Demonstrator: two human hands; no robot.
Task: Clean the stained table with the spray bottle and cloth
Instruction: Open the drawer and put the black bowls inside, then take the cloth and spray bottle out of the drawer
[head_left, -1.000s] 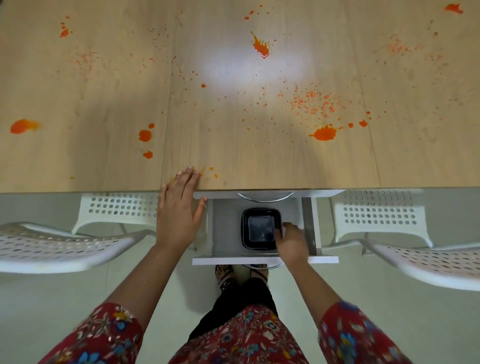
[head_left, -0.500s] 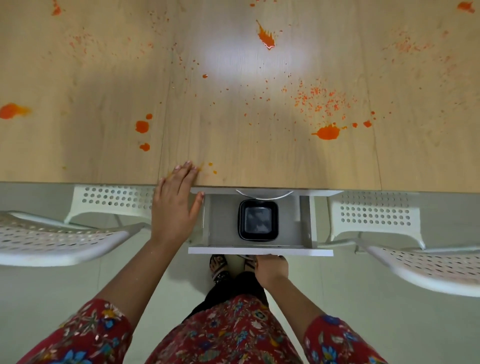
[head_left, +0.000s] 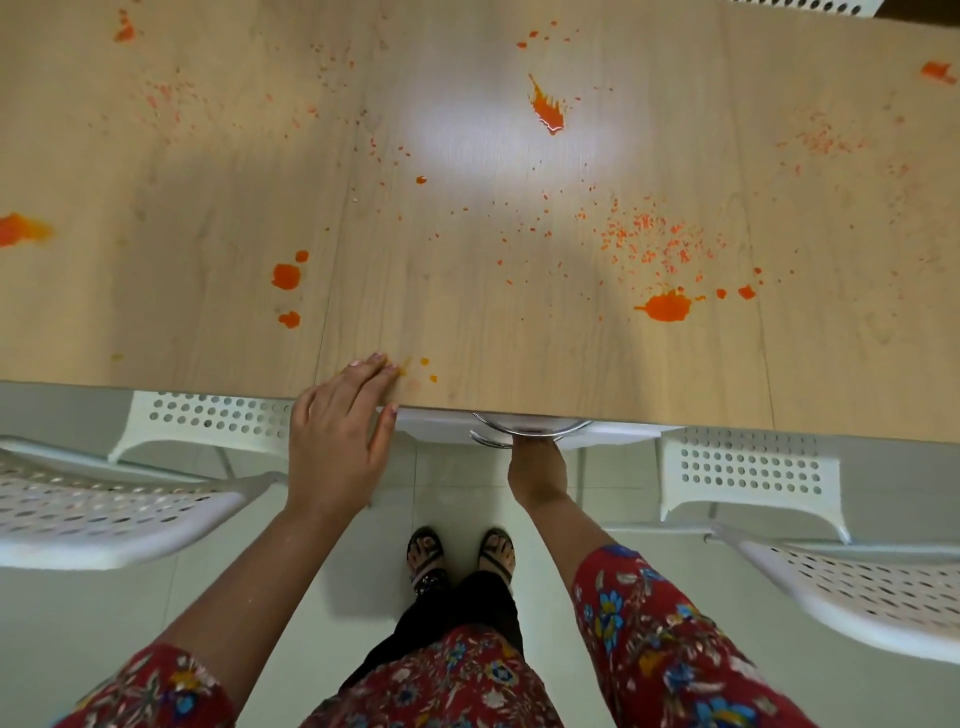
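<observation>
While a person stands at the near edge of a long pale wood-grain laminate table (head_left: 467, 338), their left hand (head_left: 337, 441) rests flat on that edge, with the fingers straight and together and the thumb below the lip. To its right, the right hand (head_left: 535, 467) reaches under the edge at a curved chrome drawer handle (head_left: 519, 435) on a white drawer front (head_left: 431, 427). Its fingers are hidden, so whether they grip cannot be told. No spray bottle or cloth is in view.

Wet-looking orange sauce stains (head_left: 667, 306) lie well beyond both hands, with fine specks scattered between. A few drops sit just beside the tips of the left hand. The tabletop looks hard, smooth and rigid, and is likely slippery once sprayed. The blobs would probably smear, so bracing at the near edge seems sensible.

White perforated plastic chairs (head_left: 104, 514) flank both arms over a pale tiled floor (head_left: 78, 649).
</observation>
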